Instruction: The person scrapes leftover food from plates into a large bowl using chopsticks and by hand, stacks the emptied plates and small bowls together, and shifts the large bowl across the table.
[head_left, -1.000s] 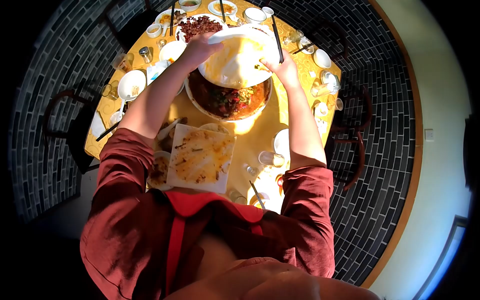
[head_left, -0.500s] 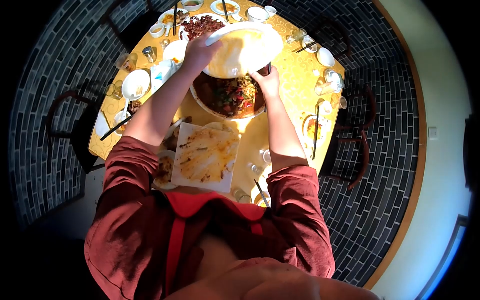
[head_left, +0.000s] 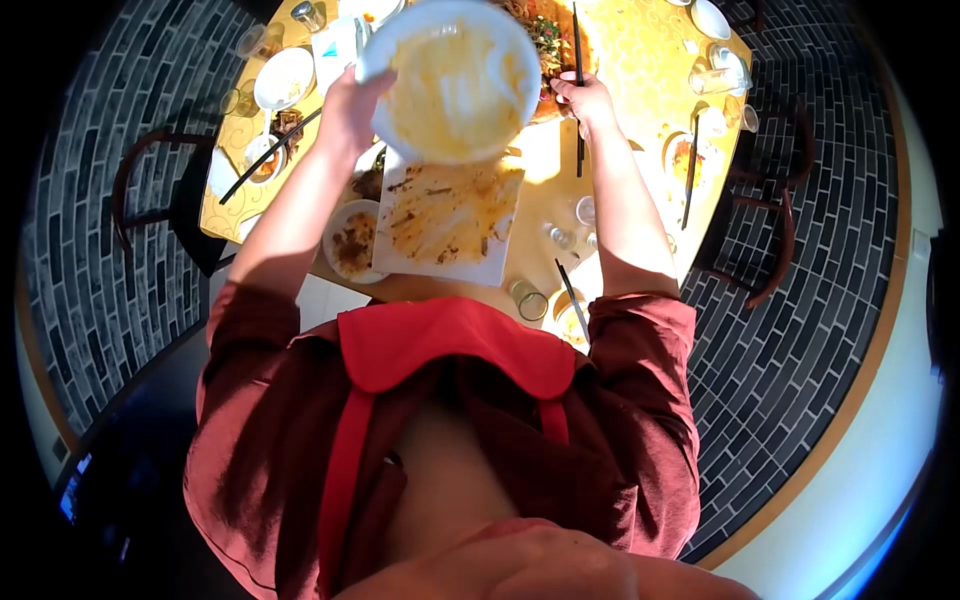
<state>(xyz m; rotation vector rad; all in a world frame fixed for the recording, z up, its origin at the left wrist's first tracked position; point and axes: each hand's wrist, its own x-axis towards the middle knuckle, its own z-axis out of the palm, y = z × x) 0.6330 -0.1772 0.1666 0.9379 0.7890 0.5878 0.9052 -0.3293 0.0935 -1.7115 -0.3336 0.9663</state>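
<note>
A stained white round plate (head_left: 455,85) is in my left hand (head_left: 355,112), gripped at its left rim and tilted so its sauce-smeared face shows. Below it lies a square white plate (head_left: 450,215) streaked with brown and orange sauce, its upper edge partly covered. My right hand (head_left: 588,103) has its fingers closed on dark chopsticks (head_left: 579,145), which point along the table. Just beyond those fingers is the large bowl of food (head_left: 548,45) with red and green pieces, partly hidden behind the round plate.
A plate of leftovers (head_left: 352,240) sits left of the square plate. Glass cups (head_left: 527,298) stand at the near right edge. A white bowl (head_left: 283,79) and more chopsticks (head_left: 268,157) are at left. Chairs (head_left: 770,235) flank the yellow-covered table (head_left: 640,130).
The round plate has come toward me, from above the large bowl to above the square plate. My right hand has left its rim and moved right with the chopsticks. The view has shifted.
</note>
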